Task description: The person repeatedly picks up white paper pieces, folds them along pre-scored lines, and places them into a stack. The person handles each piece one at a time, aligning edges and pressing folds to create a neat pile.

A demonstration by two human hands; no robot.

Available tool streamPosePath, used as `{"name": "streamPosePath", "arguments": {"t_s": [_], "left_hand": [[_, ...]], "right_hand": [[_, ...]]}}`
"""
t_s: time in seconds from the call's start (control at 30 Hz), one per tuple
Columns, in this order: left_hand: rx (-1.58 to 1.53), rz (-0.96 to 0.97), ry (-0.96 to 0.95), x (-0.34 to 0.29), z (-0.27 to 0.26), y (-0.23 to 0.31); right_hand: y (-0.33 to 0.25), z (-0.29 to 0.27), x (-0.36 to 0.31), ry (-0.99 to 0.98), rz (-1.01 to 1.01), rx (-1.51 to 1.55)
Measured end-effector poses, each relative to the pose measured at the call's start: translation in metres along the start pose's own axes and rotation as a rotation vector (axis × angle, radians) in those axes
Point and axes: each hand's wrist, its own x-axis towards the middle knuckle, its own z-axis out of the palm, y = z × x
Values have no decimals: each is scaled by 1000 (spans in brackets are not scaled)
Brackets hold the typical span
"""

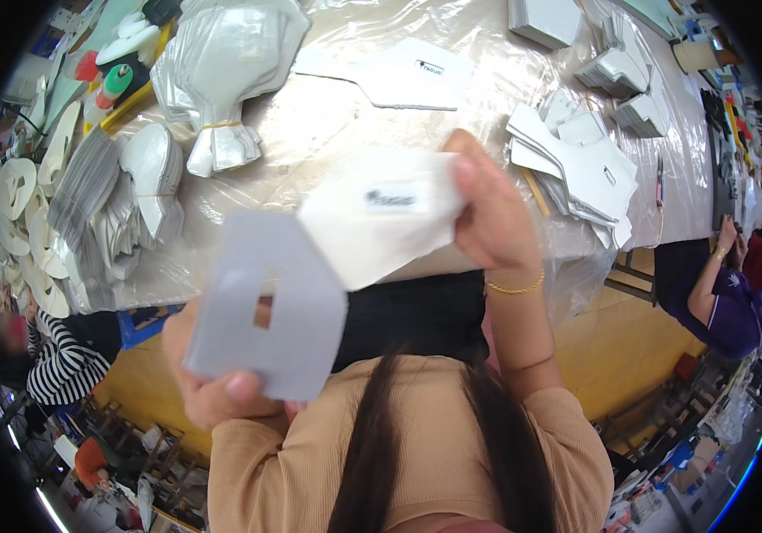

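Observation:
My left hand point(207, 391) grips a flat grey template point(305, 311) by its lower edge, thumb on top. A rectangular slot is cut through the template, and skin shows behind it. Pinched between the thumb and fingers of my right hand point(494, 218) is a white cut piece point(372, 244) with a dark printed mark, slightly blurred. The template's upper right edge overlaps the white piece in view; whether they touch I cannot tell. Both are held up over the table's near edge. Beyond them, a similar white marked piece point(398, 84) lies flat on the table.
Plastic sheeting covers the table point(310, 133). A banded stack of pale pieces point(230, 53) is at far left, with more bundles point(87, 195) nearer. At right lie loose white pieces point(576, 164) and a pen-like tool point(660, 182). Other people point(70, 360) sit at both sides.

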Motion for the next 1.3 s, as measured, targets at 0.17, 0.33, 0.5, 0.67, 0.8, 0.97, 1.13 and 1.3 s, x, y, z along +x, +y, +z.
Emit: {"name": "streamPosePath", "arguments": {"t_s": [0.17,0.33,0.5,0.67,0.8,0.97,1.13,1.3], "left_hand": [[177,-224,-3,0,10,36],[233,-668,258,16,-2,-22],[130,-712,163,42,-13,-108],[163,-701,147,44,-18,-118],[161,-716,99,43,-25,-117],[545,-415,263,25,-33,-124],[1307,39,-67,-7,-35,-131],[1500,-26,-199,-22,-34,-139]], "right_hand": [[30,46,24,-282,120,-18],[42,21,34,25,40,-423],[27,-15,22,264,137,-795],[32,-11,18,429,-513,-1332],[27,-4,-1,257,4,-750],[28,-2,-3,282,142,-883],[36,-6,2,388,95,-938],[40,-11,2,397,71,-1026]]}}
